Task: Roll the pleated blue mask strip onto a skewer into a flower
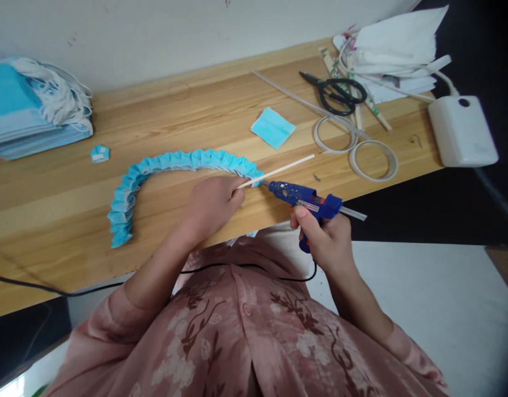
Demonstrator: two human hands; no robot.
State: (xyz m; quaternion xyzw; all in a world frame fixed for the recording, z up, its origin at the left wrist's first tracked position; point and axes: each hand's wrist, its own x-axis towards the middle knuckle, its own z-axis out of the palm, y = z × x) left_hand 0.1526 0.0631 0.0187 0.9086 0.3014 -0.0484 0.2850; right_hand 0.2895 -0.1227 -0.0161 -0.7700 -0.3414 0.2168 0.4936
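My right hand (330, 237) grips a blue hot glue gun (295, 194) by its handle, with a clear glue stick (355, 213) poking out of the back. The gun's nozzle meets the right end of a folded blue paper-like chain (177, 161), which curves across the table to the left. My left hand (214, 207) is closed on a thin white stick (284, 169) at that same end of the chain. Whether its fingers also pinch the chain is hidden. A flat light-blue square (273, 128) lies just beyond the gun.
A stack of blue face masks (14, 105) sits at the left, near a small folded blue piece (100, 154). Black-handled scissors (340, 95), two tape rolls (373, 160) and a white charger-like box (463, 131) lie at the right. A black cord (63, 292) crosses the table's front edge.
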